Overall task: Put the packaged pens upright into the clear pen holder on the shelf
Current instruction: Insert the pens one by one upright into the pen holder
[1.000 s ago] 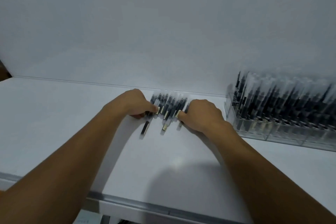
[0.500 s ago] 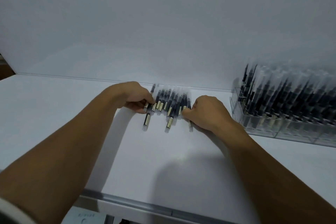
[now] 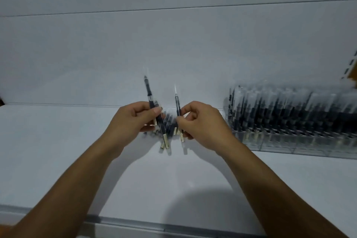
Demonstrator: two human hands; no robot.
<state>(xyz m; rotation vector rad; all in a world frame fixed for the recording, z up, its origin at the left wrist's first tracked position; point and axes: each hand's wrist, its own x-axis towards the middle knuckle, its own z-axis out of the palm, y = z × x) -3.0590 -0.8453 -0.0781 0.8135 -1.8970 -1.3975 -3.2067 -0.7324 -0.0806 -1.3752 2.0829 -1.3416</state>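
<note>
1. Change: 1 s ago both your hands lay knuckles-up on the row of pens, flat on the shelf (image 3: 87,150). Now both are raised off it, each w/ one pen lifted
2. L hand (image 3: 133,120): thumb & fingers pinching the left pen (image 3: 147,91) at mid-barrel. It is near upright, top tipped slightly left, pale end down
3. R hand (image 3: 201,121): fingertips pinching the right pen (image 3: 177,105), also near upright, sleeve tip pointing up
4. Loose pens (image 3: 168,120): rest of the batch still flat on the shelf, between & behind your hands. Partly hidden and blurred, so no count
5. Meaning (est.): the pick looks done for two pcs. Next is the carry right to the holder, and the batch is far from finished
6. Clear pen holder (image 3: 280,146): on the shelf at right, against the back panel (image 3: 173,44), well apart from both hands. Already packed w/ stored pens (image 3: 280,110) standing upright. Free slots: cannot tell, too blurred
7. Surface: white, flat shelf w/ a grey front edge strip (image 3: 135,222) at the near side. Your arms' shadows fall across it
8. Room: plain white back panel w/ one horiz. seam, a slotted upright (image 3: 350,69) at the far-right edge, dim light
</note>
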